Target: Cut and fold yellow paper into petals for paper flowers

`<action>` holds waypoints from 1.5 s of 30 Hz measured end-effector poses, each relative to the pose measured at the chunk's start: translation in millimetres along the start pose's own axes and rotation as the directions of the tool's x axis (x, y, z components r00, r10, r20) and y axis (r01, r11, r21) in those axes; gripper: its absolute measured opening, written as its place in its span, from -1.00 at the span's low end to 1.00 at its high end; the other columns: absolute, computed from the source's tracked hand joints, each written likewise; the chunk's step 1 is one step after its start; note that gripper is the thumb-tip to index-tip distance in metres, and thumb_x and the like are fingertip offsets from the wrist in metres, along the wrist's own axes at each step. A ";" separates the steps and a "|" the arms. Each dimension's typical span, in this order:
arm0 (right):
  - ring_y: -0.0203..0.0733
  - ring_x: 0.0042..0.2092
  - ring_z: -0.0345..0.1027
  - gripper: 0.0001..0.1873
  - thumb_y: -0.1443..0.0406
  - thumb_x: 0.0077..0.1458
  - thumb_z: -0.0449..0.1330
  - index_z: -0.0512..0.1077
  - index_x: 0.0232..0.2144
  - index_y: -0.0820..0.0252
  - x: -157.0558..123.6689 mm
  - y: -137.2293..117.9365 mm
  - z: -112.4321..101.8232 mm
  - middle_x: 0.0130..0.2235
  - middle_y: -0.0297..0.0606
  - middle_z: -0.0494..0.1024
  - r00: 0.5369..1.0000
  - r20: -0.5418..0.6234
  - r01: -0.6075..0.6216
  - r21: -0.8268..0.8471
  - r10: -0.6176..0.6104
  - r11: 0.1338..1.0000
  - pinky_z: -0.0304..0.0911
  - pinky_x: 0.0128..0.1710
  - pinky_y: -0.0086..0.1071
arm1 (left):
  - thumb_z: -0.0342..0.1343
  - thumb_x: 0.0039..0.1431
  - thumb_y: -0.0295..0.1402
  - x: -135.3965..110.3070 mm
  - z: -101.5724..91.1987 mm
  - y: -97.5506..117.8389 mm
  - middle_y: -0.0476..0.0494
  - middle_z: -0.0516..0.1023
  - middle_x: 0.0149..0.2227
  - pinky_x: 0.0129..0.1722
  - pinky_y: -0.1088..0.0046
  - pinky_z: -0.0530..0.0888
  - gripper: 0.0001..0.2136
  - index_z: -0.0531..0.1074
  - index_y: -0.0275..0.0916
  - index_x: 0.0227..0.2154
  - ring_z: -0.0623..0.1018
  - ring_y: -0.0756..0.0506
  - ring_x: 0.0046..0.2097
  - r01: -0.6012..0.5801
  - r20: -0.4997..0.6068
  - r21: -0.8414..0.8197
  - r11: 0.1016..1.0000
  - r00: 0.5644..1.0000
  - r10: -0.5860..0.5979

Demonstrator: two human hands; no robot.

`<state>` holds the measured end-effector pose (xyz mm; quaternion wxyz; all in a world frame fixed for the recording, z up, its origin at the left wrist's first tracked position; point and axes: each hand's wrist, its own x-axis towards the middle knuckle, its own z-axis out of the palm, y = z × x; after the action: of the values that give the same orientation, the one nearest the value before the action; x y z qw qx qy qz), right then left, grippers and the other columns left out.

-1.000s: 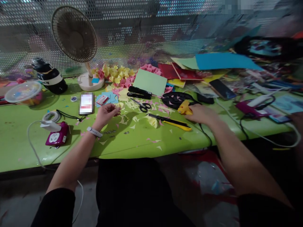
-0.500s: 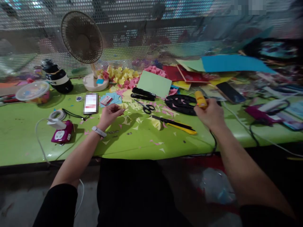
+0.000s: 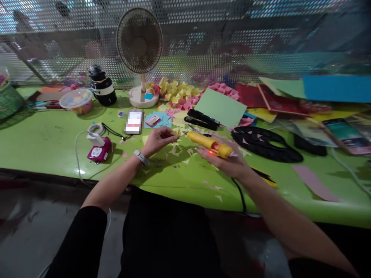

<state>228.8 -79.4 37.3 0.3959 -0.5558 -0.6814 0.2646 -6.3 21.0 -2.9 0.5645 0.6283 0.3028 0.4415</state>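
Note:
My right hand grips a yellow glue gun with a red light on its body. Its tip points left toward my left hand. A black cord trails from the glue gun down over the table edge. My left hand, with a white watch on the wrist, pinches a small yellow paper piece between its fingertips, just left of the glue gun's tip. Both hands hover over the green table, above scattered yellow and pink paper scraps.
A small fan, a black bottle, a lidded plastic bowl, a pink power adapter, a black stapler, a pile of folded paper petals, coloured card sheets, a black coil and a phone crowd the table.
My right hand lifted the yellow glue gun from the black coil and brought it left to my left hand. The view swung left; my left hand kept its pinch.

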 end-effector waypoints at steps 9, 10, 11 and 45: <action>-0.24 -0.50 0.23 -0.68 0.06 0.09 0.31 0.30 -0.45 0.08 6.3 -2.3 5.9 -0.51 -0.37 0.36 0.999 0.031 0.026 -0.080 -0.024 0.996 0.12 -0.53 -0.33 | 0.41 -0.04 -0.10 -2.6 2.4 1.5 -0.11 0.57 -0.43 -0.36 0.47 0.50 -0.62 0.46 -0.32 -0.40 0.55 0.02 -0.39 -0.085 0.021 0.064 0.994 0.996 0.084; -0.24 -0.50 0.23 -0.69 0.07 0.09 0.31 0.31 -0.45 0.08 6.3 -1.4 6.0 -0.51 -0.37 0.36 0.999 0.035 0.031 -0.081 -0.028 0.996 0.11 -0.53 -0.33 | 0.40 -0.03 -0.09 -3.1 2.7 2.3 -0.11 0.57 -0.44 -0.36 0.46 0.51 -0.62 0.47 -0.32 -0.40 0.55 0.02 -0.39 -0.088 0.026 0.071 0.994 0.996 0.086; -0.25 -0.50 0.23 -0.69 0.07 0.10 0.31 0.31 -0.45 0.08 6.2 -1.0 5.8 -0.51 -0.37 0.36 0.999 0.036 0.040 -0.081 -0.037 0.996 0.11 -0.53 -0.33 | 0.40 -0.01 -0.09 -3.7 2.9 3.3 -0.11 0.57 -0.44 -0.36 0.46 0.51 -0.62 0.47 -0.32 -0.39 0.55 0.02 -0.39 -0.091 0.031 0.078 0.993 0.996 0.089; -0.33 -0.60 0.12 -0.50 -0.09 0.13 0.26 0.17 -0.51 0.08 6.9 -9.2 -1.8 -0.59 -0.44 0.26 0.987 0.073 0.153 -0.149 -0.143 0.977 -0.04 -0.57 -0.35 | 0.34 0.09 -0.12 -6.1 2.4 5.8 -0.08 0.53 -0.44 -0.43 0.52 0.42 -0.69 0.50 -0.31 -0.41 0.46 0.07 -0.44 -0.173 0.060 0.230 0.958 0.985 0.164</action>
<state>224.8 -75.1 47.3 0.3491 -0.5240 -0.7513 0.1978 -7.5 13.5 1.5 0.4525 0.7229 0.2868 0.4364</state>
